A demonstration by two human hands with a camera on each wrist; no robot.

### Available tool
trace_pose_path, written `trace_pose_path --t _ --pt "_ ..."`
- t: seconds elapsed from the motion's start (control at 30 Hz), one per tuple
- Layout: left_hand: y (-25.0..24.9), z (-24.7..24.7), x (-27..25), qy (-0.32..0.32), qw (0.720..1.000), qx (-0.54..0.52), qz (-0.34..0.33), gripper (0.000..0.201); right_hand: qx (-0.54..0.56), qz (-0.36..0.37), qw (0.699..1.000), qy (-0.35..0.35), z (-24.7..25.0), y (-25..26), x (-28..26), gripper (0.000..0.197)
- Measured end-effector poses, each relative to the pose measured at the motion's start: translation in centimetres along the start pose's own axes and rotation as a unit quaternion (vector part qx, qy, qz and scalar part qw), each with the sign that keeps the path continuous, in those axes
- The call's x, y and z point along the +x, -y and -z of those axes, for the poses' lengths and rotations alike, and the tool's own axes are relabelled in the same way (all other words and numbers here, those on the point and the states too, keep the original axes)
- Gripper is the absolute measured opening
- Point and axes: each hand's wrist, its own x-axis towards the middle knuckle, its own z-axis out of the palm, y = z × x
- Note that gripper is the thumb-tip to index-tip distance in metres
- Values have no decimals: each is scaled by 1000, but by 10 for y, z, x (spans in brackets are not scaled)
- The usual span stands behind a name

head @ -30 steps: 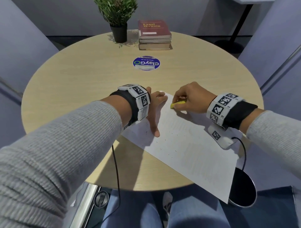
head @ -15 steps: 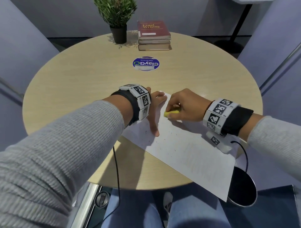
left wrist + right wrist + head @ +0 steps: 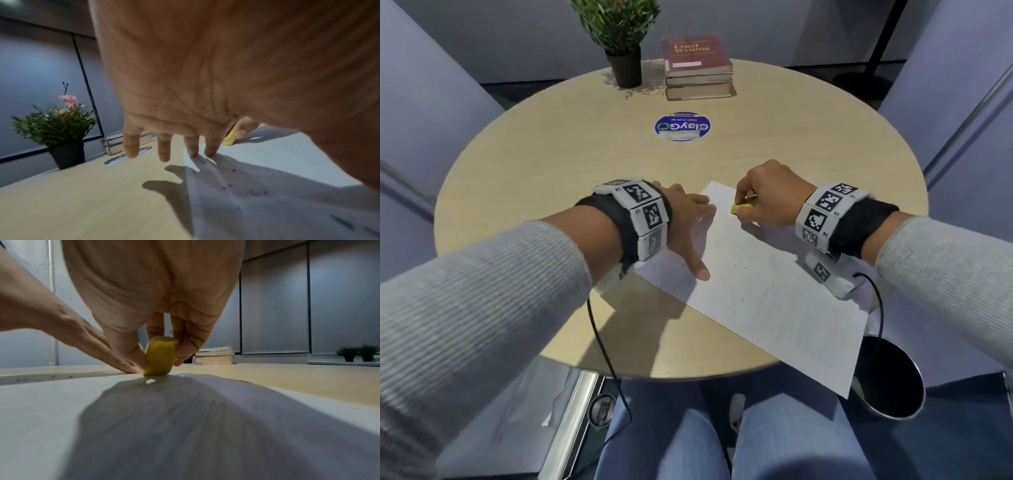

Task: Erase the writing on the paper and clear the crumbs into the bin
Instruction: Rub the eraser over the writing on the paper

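A white sheet of paper (image 3: 774, 291) lies slanted on the round wooden table (image 3: 585, 154), its near corner hanging over the edge. My right hand (image 3: 767, 198) pinches a yellow eraser (image 3: 741, 208) between thumb and fingers, its end pressed on the paper near the far corner; in the right wrist view the eraser (image 3: 160, 356) stands on the sheet. My left hand (image 3: 688, 222) lies flat with straight fingers on the paper's left edge, fingertips (image 3: 209, 152) touching it. Dark eraser crumbs (image 3: 255, 192) dot the paper. A dark round bin (image 3: 890, 380) stands below the table's near right edge.
A potted plant (image 3: 623, 44) and a stack of books (image 3: 698, 68) stand at the table's far side. A round blue sticker (image 3: 683, 126) marks the middle. Cables hang from both wrists. Padded chairs flank the table; my knees (image 3: 688, 438) are under its near edge.
My right hand slid the eraser toward me and to the left, then back out toward the paper's far corner. The left hand has stayed flat on the sheet.
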Motion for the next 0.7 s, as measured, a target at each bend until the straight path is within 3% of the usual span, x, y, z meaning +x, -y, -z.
trace_pose_path --t 0.13,0.27,0.4,0.6,0.7 --pt "-3 -1 -2 22 999 -23 6 119 -14 30 999 4 1 7 -8 17" --pt "-4 0 -3 33 999 -22 18 124 33 100 993 54 -3 21 -22 12" --pt "-6 1 -3 35 999 -13 12 120 31 37 999 21 2 12 -14 14" --pt "-8 3 -2 40 999 7 17 121 63 99 991 63 -2 22 -27 16" --pt "-8 4 -1 41 999 18 17 119 47 37 998 24 3 12 -16 17"
